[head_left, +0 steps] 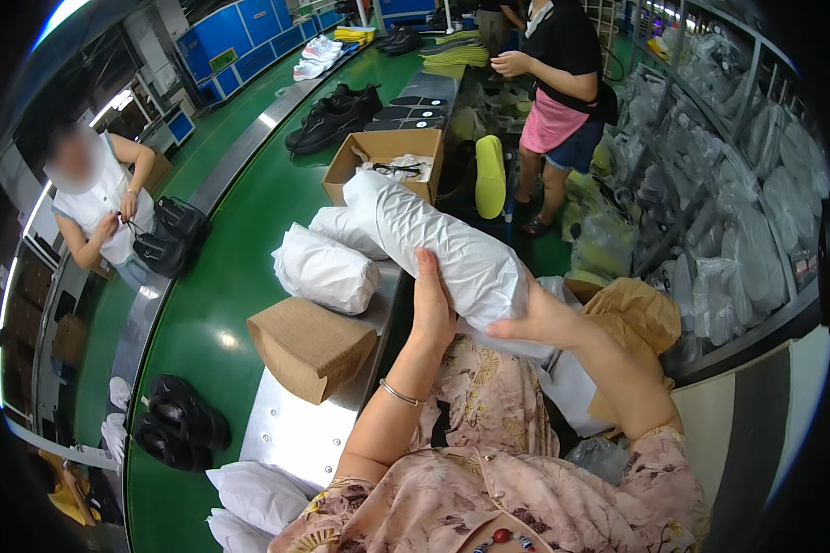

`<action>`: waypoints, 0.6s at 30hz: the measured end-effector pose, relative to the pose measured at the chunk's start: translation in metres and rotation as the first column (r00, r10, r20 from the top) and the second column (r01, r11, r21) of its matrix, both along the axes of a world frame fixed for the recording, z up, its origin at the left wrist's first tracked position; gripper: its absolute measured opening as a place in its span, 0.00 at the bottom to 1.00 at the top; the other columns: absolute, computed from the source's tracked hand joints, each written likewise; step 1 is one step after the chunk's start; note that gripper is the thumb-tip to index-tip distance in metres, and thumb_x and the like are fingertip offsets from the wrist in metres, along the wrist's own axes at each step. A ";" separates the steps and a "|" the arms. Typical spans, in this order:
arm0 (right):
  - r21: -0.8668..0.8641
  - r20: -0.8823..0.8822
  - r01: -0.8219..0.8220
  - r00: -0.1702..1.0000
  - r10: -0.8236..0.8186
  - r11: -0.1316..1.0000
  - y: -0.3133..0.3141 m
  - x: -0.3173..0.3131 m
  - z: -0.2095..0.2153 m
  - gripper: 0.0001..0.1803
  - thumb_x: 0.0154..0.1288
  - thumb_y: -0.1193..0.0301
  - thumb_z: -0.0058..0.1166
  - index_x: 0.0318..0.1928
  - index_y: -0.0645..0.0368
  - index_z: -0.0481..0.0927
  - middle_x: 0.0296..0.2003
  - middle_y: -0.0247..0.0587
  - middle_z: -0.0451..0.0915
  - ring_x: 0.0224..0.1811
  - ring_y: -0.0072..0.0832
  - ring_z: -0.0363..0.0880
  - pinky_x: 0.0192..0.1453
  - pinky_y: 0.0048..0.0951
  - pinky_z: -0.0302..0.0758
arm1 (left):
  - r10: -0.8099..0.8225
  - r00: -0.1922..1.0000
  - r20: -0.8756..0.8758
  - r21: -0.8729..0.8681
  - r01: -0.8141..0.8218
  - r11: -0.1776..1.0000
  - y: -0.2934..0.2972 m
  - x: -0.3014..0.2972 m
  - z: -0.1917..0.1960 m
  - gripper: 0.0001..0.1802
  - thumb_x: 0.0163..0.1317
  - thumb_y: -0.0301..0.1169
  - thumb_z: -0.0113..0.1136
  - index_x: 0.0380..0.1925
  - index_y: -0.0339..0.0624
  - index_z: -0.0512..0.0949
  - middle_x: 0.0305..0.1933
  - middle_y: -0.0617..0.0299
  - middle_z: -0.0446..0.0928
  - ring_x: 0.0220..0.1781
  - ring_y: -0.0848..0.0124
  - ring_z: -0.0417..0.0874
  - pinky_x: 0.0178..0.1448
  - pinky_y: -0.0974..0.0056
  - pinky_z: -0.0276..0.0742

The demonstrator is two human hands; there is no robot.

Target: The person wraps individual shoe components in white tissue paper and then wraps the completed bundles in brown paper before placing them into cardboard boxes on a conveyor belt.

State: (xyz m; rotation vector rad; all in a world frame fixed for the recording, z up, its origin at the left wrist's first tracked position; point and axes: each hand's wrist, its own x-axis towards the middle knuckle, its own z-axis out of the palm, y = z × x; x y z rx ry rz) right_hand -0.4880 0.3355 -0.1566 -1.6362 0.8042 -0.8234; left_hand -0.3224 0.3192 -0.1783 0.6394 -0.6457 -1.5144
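A long white paper-wrapped bundle [438, 241] is held up in front of my chest, tilted with its far end to the left. My left hand [431, 297] grips its near side, thumb up along the paper. At the near right end, my right hand [546, 318] closes round the wrapping. The bundle's contents are hidden. Beyond my left hand, another white wrapped bundle [326, 269] lies on the metal ledge [290, 424], with more white wrapping behind it. A bent piece of brown cardboard [310, 347] rests closer to me on that ledge.
An open cardboard box [339, 181] stands beyond the bundles. Black shoes [334, 118] and dark sandals [177, 422] sit on the green conveyor belt [214, 304]. Co-workers stand across the belt and at the far right. Racks with plastic-bagged items [724, 194] line the right; brown paper [632, 323] lies below.
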 end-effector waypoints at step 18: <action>0.449 0.713 0.260 0.473 -0.518 0.855 0.012 0.059 -0.017 0.04 0.58 0.79 0.52 0.35 0.65 0.74 0.32 0.32 0.75 0.36 0.17 0.71 0.44 0.19 0.68 | 0.215 0.945 -0.246 0.049 -0.210 0.976 -0.005 -0.029 0.006 0.41 0.58 0.66 0.41 0.57 0.42 0.63 0.54 0.62 0.71 0.55 0.66 0.72 0.60 0.62 0.66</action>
